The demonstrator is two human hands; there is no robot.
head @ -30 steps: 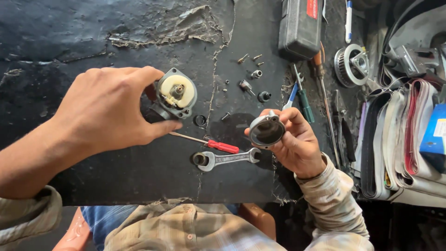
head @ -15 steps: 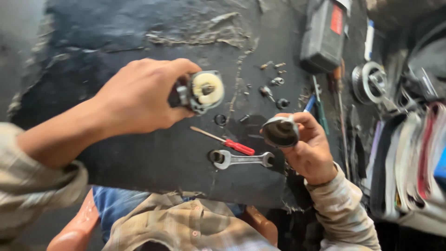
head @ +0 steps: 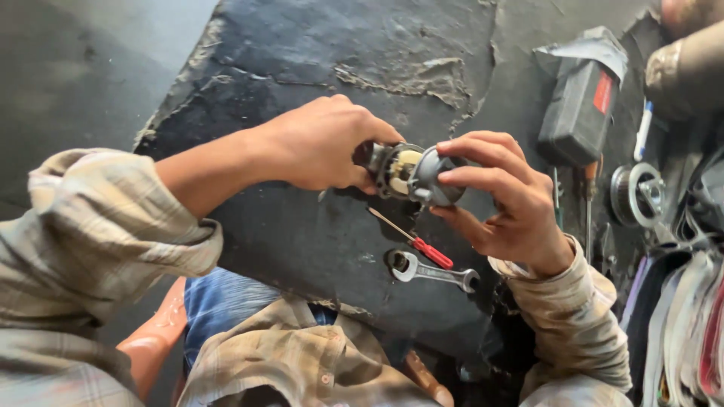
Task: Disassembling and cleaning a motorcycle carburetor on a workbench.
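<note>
My left hand [head: 320, 143] comes in from the left, its fingers closed around the small motor body [head: 392, 167], which I hold up above the dark, flaking tabletop [head: 302, 60]. The pale core of the motor shows at the open end, facing right. Against that end sits the grey end cap [head: 437, 175], and my right hand [head: 501, 200] grips it, fingers curled over the top and thumb underneath. Cap and body are touching, end to end, between my two hands, but I judge the cap is not yet seated: a band of the inner parts still shows between them. So the two halves are brought together, and pressing them home and fastening them looks to be what is left.

Below the hands, on the tabletop, lie a thin screwdriver with a red handle [head: 430, 252] and just beneath it a silver spanner [head: 434, 271], neither touched.

Further right, a dark grey, box-shaped device [head: 577, 113] lies at a tilt with a small red rectangular label [head: 603, 92] on its upper face; I cannot make out more of it. Right again, a round metal pulley-like part [head: 633, 194] rests near a heap of coloured cables and sheets [head: 686, 316] at the edge.
</note>
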